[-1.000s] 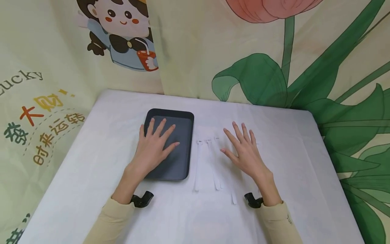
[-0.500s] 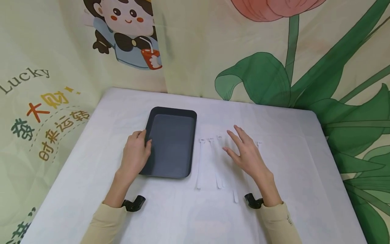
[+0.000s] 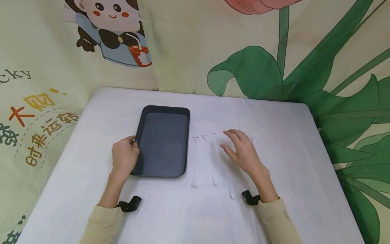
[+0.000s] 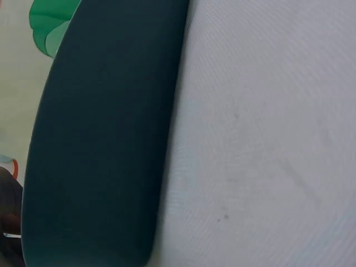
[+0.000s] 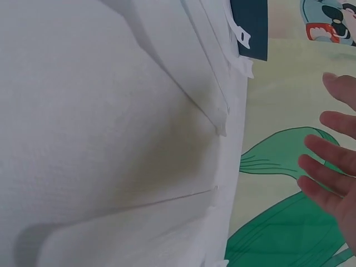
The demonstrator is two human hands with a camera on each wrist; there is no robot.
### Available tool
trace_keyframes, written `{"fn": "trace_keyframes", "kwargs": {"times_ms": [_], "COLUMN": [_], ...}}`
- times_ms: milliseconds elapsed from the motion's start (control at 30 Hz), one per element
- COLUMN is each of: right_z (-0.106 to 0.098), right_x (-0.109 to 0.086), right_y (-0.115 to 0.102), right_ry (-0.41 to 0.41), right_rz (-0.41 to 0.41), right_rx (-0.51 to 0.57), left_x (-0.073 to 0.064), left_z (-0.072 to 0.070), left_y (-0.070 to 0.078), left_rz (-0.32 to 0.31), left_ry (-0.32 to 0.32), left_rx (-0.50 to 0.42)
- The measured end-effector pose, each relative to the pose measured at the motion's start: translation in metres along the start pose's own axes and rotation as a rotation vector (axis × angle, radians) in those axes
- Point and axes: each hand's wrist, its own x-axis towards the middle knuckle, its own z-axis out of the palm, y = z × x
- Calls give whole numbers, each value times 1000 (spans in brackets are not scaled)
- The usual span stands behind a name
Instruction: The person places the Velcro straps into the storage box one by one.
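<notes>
Hovering above a white cloth-covered table [image 3: 283, 169], the right hand [image 3: 243, 154] has its fingers spread loosely, lightly bent, holding nothing. It's near several thin white strips [image 3: 195, 162] with small heads at their far ends, lying lengthwise on the cloth.

Left hand [image 3: 125, 154] is at the left rim of a dark grey, rectangular, rounded-corner tray [image 3: 163, 144] — fingers curled in right at the edge, can't tell if they pinch it. Tray material unclear; it sits left of the strips, long side running away from the person.

Beige sleeves [image 3: 102, 220] on both arms, small black wrist devices [image 3: 130, 204]. Behind — pale printed backdrop [image 3: 179, 51] with green leaves, pink flower, cartoon figure [image 3: 118, 44].
</notes>
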Motion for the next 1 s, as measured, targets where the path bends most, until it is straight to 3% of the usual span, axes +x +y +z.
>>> {"fn": "trace_keyframes", "kwargs": {"times_ms": [133, 367, 600, 733, 1000], "right_z": [0, -11, -23, -25, -24], "right_x": [1, -5, -20, -29, -40], "right_y": [-2, 9, 28, 40, 60], "right_ry": [-14, 5, 19, 31, 69], "right_rz": [48, 181, 371, 430, 592], "right_rx": [59, 228, 279, 292, 301], "left_x": [0, 5, 7, 8, 8], "left_z": [-5, -4, -5, -5, -5], "left_y": [-6, -8, -11, -15, -16], "left_rz": [-42, -69, -101, -122, -147], "left_ry": [17, -15, -60, -95, -102], "left_rx": [-4, -17, -55, -66, -71]}}
